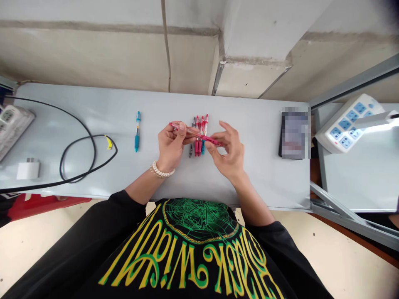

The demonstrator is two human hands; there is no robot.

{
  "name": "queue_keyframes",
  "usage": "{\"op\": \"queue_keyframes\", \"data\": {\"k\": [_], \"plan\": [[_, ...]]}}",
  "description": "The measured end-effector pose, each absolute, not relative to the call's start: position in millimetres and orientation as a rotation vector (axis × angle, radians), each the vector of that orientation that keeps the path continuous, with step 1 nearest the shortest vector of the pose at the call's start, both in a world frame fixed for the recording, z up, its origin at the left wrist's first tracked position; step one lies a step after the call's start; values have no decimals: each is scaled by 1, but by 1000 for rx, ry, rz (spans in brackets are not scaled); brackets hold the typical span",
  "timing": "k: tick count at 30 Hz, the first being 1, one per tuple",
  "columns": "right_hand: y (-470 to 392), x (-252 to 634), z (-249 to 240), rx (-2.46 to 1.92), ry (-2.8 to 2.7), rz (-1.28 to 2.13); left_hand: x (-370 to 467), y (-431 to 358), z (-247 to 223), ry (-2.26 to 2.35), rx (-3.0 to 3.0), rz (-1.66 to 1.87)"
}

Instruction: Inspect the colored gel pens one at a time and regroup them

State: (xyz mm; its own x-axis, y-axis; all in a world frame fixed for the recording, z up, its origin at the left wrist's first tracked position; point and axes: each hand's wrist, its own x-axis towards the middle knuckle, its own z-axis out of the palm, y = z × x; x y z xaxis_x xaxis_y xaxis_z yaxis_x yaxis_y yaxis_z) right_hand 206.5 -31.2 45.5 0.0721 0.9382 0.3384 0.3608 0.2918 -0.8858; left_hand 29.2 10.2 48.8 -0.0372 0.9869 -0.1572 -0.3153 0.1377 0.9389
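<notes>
Between my two hands lies a slim red and clear pen part (193, 132), slanting down to the right. My left hand (171, 144) pinches its left end between thumb and fingers. In my right hand (228, 150), thumb and fingers hold a dark pink pen piece (212, 140) that meets the red part. Whether the two pieces are joined I cannot tell. Just behind, several pens lie side by side on the grey table (249, 174): a grey one (191, 150) at the left, red ones (196, 146) beside it. A blue pen (137, 132) lies apart, left of my left hand.
A black cable (93, 145) with a yellow tag loops over the table's left side, near a white plug adapter (28, 170) and a power strip (14, 124). At the right edge lies a dark phone-like object (293, 135). Beyond stands another power strip (350, 122).
</notes>
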Motion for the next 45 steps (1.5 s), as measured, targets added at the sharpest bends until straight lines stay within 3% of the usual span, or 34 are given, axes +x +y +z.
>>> {"op": "queue_keyframes", "data": {"k": [15,20,25,32,38,45], "plan": [[-34,206,44,-1187,-1547,687,29,11,53,1079,806,1268],[-34,200,43,-1258,-1395,1061,28,11,52,1092,889,1279],[-34,197,50,-1224,-1443,962,27,9,54,1095,907,1259],[-33,194,54,-1180,-1283,1513,27,9,59,910,841,1218],[-34,187,39,-1206,-1533,1156,21,21,82,857,433,1059],[-28,199,37,-1322,-1453,855,-4,35,87,941,275,1056]]}}
